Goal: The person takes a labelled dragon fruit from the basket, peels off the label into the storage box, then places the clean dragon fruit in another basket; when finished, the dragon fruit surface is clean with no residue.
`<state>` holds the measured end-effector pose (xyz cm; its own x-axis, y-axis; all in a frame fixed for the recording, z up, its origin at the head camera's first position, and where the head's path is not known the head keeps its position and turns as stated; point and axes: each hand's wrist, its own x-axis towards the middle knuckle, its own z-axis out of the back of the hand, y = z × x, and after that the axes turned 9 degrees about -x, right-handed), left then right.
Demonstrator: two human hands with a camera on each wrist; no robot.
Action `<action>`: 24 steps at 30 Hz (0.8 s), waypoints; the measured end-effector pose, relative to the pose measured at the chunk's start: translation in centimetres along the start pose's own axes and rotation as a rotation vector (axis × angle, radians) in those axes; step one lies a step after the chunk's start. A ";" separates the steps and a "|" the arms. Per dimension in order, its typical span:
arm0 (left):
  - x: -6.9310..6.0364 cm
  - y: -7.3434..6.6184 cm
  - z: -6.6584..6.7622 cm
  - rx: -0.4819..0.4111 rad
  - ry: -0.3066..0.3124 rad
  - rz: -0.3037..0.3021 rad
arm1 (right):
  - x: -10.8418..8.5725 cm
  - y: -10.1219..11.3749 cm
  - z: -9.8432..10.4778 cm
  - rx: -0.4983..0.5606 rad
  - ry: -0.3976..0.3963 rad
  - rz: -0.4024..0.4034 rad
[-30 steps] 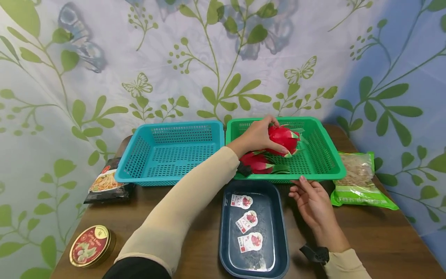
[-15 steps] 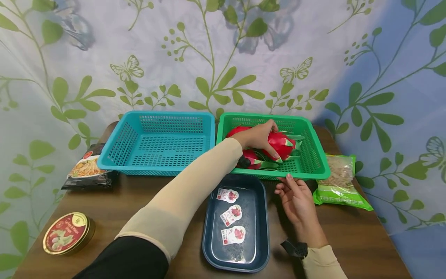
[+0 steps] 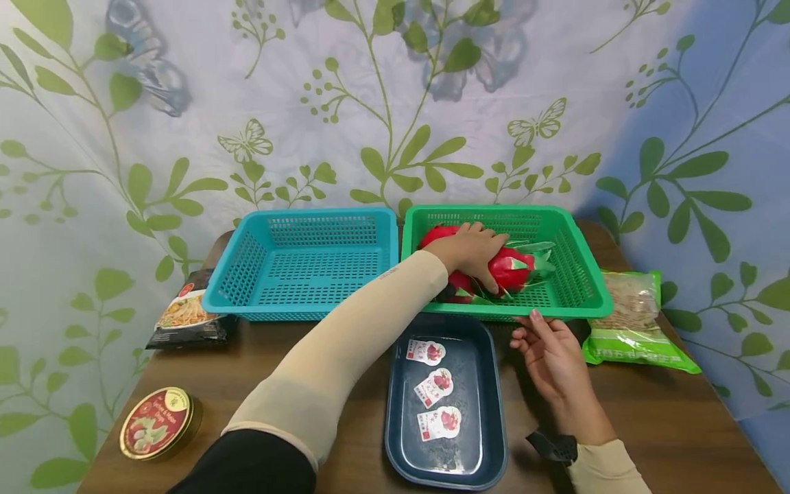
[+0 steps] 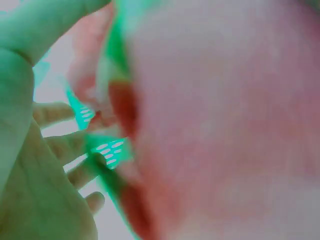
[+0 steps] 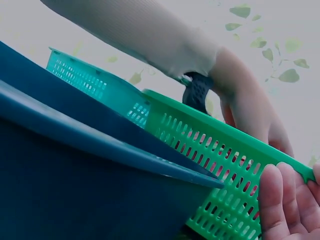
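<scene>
In the head view my left hand [image 3: 472, 250] reaches into the green basket [image 3: 599, 291] and rests over the left end of a red dragon fruit [image 3: 513, 267] with green leafy tips. Its thumb is at the fruit's front and the fingers lie behind. Two more dragon fruits, a rear one [image 3: 437, 234] and a front one partly under the wrist, are half hidden. In the left wrist view the left hand's fingers [image 4: 65, 145] look loose and apart, beside a large blurred pink surface [image 4: 225, 120]. My right hand [image 3: 552, 353] holds the basket's front rim, thumb on top.
A blue basket [image 3: 237, 305] adjoins on the left. In front lies a dark blue tray [image 3: 395, 412] with several dragon fruit labels [image 3: 441, 422]. A black noodle packet [image 3: 188, 315], a round candy tin [image 3: 156, 422] and a green-edged bag [image 3: 636, 322] stand around the table.
My left hand has lowered the dragon fruit onto the basket floor, towards the right. Its fingers have then loosened and drawn back left. The right hand stays at the rim.
</scene>
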<state>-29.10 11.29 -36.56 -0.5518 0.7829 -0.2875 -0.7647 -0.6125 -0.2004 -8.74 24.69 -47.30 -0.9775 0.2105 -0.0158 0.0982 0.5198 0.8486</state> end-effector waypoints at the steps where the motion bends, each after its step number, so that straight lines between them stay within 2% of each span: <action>1: -0.3 -0.1 0.1 0.014 -0.012 -0.009 | 0.0 0.2 0.2 0.002 0.007 0.006; 3: -1.4 0.0 0.5 0.029 -0.040 -0.014 | -0.1 0.4 0.3 -0.005 0.024 0.010; 6: -4.1 0.5 1.3 0.045 -0.072 -0.007 | 0.0 0.5 0.4 -0.009 0.056 0.003; 11: -10.6 2.3 2.4 -0.050 -0.150 -0.038 | -0.2 0.5 0.5 0.003 0.053 0.026; 13: -13.8 3.9 2.3 -0.122 -0.202 -0.038 | -0.3 0.4 0.5 0.002 0.049 0.029; 16: -18.6 6.8 1.6 -0.228 -0.295 -0.011 | -0.6 0.6 0.6 -0.064 0.017 0.042; 21: -26.3 11.7 -0.8 -0.385 -0.424 0.087 | -1.1 1.6 0.8 -0.255 -0.056 0.038; 24: -29.8 14.0 -2.5 -0.427 -0.494 0.130 | -1.4 2.7 0.9 -0.407 -0.081 -0.002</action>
